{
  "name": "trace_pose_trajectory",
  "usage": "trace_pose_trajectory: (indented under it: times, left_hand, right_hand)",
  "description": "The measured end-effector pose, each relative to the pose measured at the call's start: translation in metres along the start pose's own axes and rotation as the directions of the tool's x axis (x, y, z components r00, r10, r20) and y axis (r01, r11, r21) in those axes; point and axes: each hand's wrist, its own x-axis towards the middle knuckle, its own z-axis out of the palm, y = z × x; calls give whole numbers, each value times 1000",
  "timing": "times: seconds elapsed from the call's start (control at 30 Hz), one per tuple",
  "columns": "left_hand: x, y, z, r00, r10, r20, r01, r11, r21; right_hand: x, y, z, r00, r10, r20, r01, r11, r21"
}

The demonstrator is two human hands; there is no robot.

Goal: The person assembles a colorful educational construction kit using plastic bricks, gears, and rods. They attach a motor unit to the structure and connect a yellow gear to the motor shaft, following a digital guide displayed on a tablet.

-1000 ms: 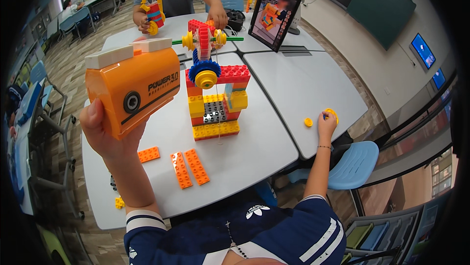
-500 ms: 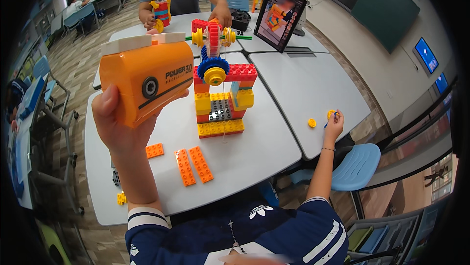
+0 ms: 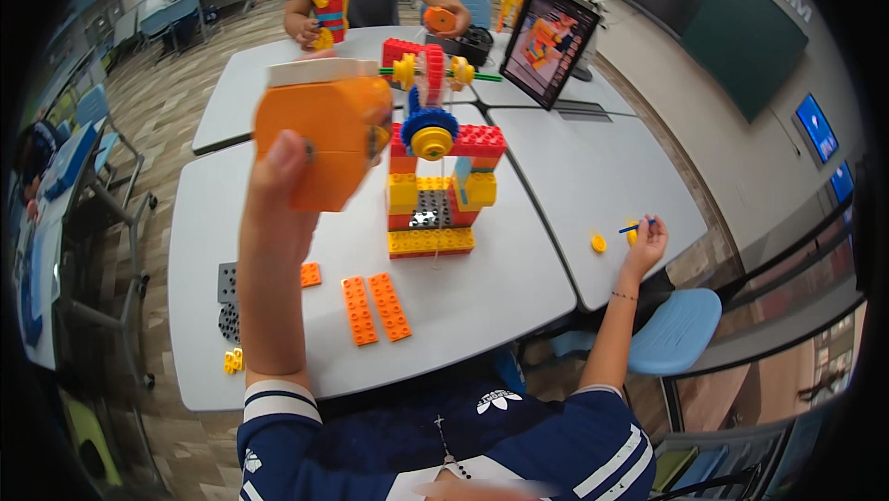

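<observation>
My left hand [image 3: 282, 172] is closed round a chunky orange motor block [image 3: 324, 131] with a white top edge, raised above the table's left half. Just right of it stands a toy-brick frame [image 3: 431, 242] of red, yellow and orange bricks. A blue gear [image 3: 414, 127], yellow wheels and a green axle sit at its top, and a thin string hangs down. Over at the right table, my right hand [image 3: 652, 247] pinches a short blue rod [image 3: 631, 227]. A yellow wheel [image 3: 632, 236] is right beside those fingers; whether it is held is unclear. Another yellow wheel [image 3: 598, 244] lies nearby.
Orange bricks [image 3: 359, 310], grey plates [image 3: 228, 282] and small yellow bricks [image 3: 233, 360] lie on the near table. Across from me, a person holds an orange piece [image 3: 439, 19] and touches a brick tower [image 3: 330, 12]. A tablet [image 3: 549, 43] stands at the back right.
The orange motor block has turned, its end now toward me, and shifted right with my left hand. The blue rod shows more plainly in my right hand. The other person has lifted an orange piece.
</observation>
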Motion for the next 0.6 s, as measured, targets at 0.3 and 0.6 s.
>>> trace_pose_trajectory:
  times: [0.3, 0.6]
  left_hand:
    - [0, -7, 18, 988, 127, 91, -142, 972, 186]
    - [1, -12, 13, 972, 225, 70, -235, 896, 376]
  right_hand:
    - [-67, -222, 103, 781, -578, 238, 255, 642, 723]
    - [-115, -290, 149, 611, -786, 92, 398, 405, 823]
